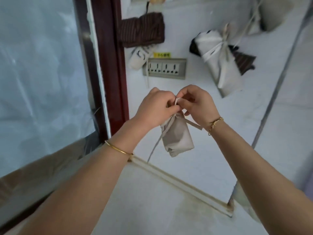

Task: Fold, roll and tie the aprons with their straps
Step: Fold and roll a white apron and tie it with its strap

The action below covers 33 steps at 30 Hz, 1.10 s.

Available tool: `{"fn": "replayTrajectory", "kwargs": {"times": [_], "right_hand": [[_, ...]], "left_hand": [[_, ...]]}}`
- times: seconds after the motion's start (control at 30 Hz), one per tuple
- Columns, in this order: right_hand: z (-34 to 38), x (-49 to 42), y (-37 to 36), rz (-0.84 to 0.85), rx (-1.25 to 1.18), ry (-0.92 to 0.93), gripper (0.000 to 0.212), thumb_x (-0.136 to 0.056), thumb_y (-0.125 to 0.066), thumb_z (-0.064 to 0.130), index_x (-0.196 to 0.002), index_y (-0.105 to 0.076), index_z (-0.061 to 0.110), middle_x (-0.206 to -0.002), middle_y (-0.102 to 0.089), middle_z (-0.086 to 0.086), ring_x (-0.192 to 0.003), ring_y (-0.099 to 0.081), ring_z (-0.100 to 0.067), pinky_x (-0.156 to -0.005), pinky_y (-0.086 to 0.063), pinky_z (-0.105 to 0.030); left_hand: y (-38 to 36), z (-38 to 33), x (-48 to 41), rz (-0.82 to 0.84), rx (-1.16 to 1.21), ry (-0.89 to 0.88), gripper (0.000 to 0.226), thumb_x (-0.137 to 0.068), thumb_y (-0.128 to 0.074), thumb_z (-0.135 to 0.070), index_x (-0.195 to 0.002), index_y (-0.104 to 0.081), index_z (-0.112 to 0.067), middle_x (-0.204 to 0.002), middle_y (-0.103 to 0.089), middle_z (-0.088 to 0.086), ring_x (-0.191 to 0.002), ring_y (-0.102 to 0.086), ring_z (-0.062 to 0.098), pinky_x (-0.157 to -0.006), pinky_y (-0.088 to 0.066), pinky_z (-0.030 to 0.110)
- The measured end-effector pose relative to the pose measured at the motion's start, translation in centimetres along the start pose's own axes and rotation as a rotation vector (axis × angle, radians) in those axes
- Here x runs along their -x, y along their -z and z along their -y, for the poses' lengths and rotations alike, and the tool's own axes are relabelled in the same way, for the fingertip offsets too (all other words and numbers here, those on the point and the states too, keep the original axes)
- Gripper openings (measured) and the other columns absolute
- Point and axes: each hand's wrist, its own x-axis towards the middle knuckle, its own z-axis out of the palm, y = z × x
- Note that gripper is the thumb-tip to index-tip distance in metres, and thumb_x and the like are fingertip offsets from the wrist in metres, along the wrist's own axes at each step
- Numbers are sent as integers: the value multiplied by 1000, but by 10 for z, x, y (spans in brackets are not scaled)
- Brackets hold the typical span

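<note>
Rolls already tied lie on the white surface (169,200) by the socket strip (165,68): a beige bundle (223,72), a striped bundle (142,31). Nearer, the current rolled apron (177,138) hangs between left hand (155,109) and right hand (199,106), both pinching its strap (177,101) at the top. Loose ends trail, so its knot looks unfinished; only tying seems left for this one.

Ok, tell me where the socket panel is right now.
In the head view the socket panel sits upper centre, below the striped brown roll and left of the tied grey apron bundle.
</note>
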Motion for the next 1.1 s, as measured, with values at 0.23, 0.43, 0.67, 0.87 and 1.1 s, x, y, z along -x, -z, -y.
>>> {"fn": "replayTrajectory", "kwargs": {"times": [0.23, 0.43, 0.67, 0.87, 1.1], "right_hand": [[32, -22, 46, -66, 29, 92, 18, -85, -62, 2, -77, -55, 17, -73, -66, -7, -64, -61, -14, -55, -45, -17], [70, -36, 74, -75, 44, 174, 19, -85, -62, 3, -75, -56, 18, -69, -68, -2, -63, -66, -13, -51, -49, -23], [102, -64, 112, -164, -17, 261, 13, -86, -63, 3, -79, -57, 12, -69, -65, -8, -56, -64, -12, -56, -53, -34], [117, -92, 141, -252, -20, 315, 13, -86, -63, 1, -82, -56, 11, -67, -64, -5, -53, -63, -9, -58, -53, -32], [145, -124, 183, -245, -159, 274, 19, -84, -64, -6, -79, -52, 8, -58, -62, 0, -44, -59, -6, -47, -50, -18]], "left_hand": [[40, -36, -56, 145, -28, -177, 18, -81, -68, -27, -77, -63, -10, -80, -66, 6, -81, -62, 24, -76, -49, 46], [86, -71, -76, 175, -129, -268, 14, -86, -65, -29, -75, -60, -21, -72, -56, -11, -69, -51, 3, -61, -37, 17], [110, -105, -110, 58, -66, -324, 16, -90, -60, -30, -78, -61, -19, -71, -55, -11, -65, -49, 4, -63, -40, 25], [116, -128, -143, -75, 16, -341, 17, -90, -60, -27, -86, -63, -10, -72, -59, -4, -64, -52, 9, -62, -41, 24], [136, -160, -186, -166, 62, -365, 18, -91, -59, -24, -85, -62, -7, -67, -51, -6, -59, -44, 8, -56, -34, 24]]}}
